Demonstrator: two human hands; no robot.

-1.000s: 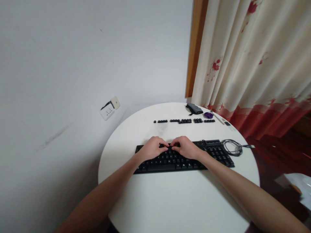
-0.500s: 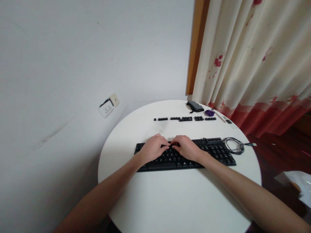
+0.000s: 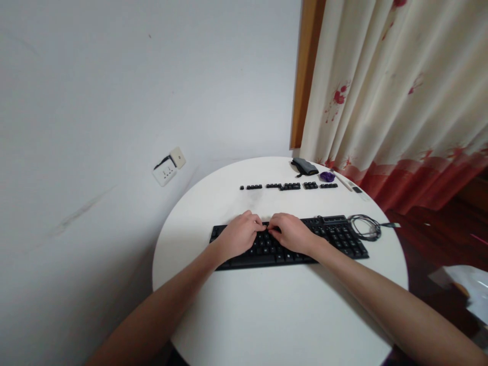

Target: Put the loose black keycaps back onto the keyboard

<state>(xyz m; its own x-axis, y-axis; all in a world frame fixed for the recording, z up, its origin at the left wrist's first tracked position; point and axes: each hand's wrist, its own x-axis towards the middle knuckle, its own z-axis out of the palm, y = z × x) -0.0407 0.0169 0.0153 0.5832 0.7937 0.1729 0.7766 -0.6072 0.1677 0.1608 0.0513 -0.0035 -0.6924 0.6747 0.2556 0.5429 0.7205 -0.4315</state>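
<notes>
A black keyboard (image 3: 255, 261) lies flat across the white round table, its top keys partly hidden under my hands. My left hand (image 3: 241, 235) rests over its left half, fingers bent together and tips touching the upper key area. Close beside it, my right hand (image 3: 290, 232) is curled in a pinch at the same spot, fingertips nearly meeting those of the left. Anything between the fingertips is too small and covered to make out. Beyond the keyboard, removed black keycaps (image 3: 290, 186) stand in a row of small groups.
The keyboard's coiled cable (image 3: 365, 227) lies at the right of the table (image 3: 282, 305). At the back right are a grey pouch (image 3: 304, 166), a purple bundle (image 3: 327, 177) and a thin pale stick (image 3: 343, 182). A wall and a curtain (image 3: 366, 101) border the table.
My left fingers have drawn in slightly, with the thumb less visible. The right hand stays at the same keys, its fingers slightly more closed. The view has shifted a little.
</notes>
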